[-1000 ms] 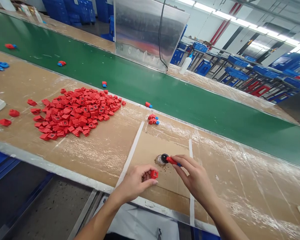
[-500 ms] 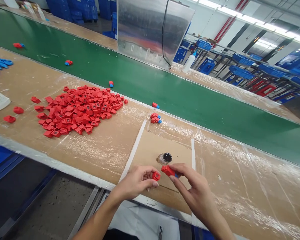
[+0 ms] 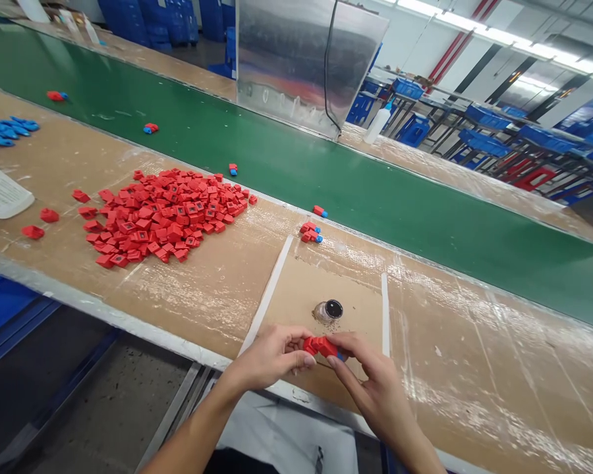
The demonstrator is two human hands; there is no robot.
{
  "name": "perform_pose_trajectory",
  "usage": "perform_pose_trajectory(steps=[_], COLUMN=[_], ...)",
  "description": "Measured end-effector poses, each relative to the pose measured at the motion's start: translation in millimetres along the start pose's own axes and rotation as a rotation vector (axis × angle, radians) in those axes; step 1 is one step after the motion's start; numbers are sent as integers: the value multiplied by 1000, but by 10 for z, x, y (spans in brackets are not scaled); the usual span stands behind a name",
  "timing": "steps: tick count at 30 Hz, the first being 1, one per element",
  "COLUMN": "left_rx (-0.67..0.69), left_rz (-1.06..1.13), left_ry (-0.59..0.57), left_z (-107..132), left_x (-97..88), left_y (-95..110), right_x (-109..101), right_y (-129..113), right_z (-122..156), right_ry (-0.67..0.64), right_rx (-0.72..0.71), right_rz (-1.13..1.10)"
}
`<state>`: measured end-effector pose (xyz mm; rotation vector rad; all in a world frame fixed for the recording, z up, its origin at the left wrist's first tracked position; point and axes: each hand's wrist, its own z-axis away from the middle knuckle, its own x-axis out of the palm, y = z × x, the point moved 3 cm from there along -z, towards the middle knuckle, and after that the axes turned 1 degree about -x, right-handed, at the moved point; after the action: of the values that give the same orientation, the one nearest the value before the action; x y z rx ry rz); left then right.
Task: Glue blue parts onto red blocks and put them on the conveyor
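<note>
Between finger and thumb, my left hand (image 3: 271, 359) grips a small red plastic block (image 3: 309, 345). My right hand (image 3: 370, 368) pinches a red-and-blue plastic piece (image 3: 327, 347), its blue end (image 3: 342, 356) partly covered by the fingers. The two red parts meet end to end in front of me, above the front of a cardboard sheet (image 3: 296, 289). Just beyond my hands, a small clear jar with a dark round top (image 3: 333, 309) stands on that sheet.
A large heap of red blocks (image 3: 168, 214) lies to the left, with blue pieces (image 3: 4, 131) farther left. Red-and-blue pieces (image 3: 311, 232) sit by the green conveyor belt (image 3: 400, 197), and several more are on it. A metal panel (image 3: 301, 66) and a white bottle (image 3: 378, 124) stand behind.
My right hand has brought its red-and-blue piece leftward against the red block in my left hand; a gap stood between them before. Pieces on the belt have shifted rightward in view.
</note>
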<state>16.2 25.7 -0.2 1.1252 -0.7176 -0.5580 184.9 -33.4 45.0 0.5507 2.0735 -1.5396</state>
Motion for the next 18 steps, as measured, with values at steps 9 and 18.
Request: perform_pose_trajectory(steps=[9, 18], left_rx=[-56, -60], left_rz=[-15, -86], left_ry=[-20, -78], left_z=[-13, -11], left_x=[2, -28], left_y=[-9, 23], right_x=[99, 158], right_y=[-40, -41], right_z=[22, 16], right_ry=[3, -114], right_rx=[-55, -53], right_rz=[62, 70])
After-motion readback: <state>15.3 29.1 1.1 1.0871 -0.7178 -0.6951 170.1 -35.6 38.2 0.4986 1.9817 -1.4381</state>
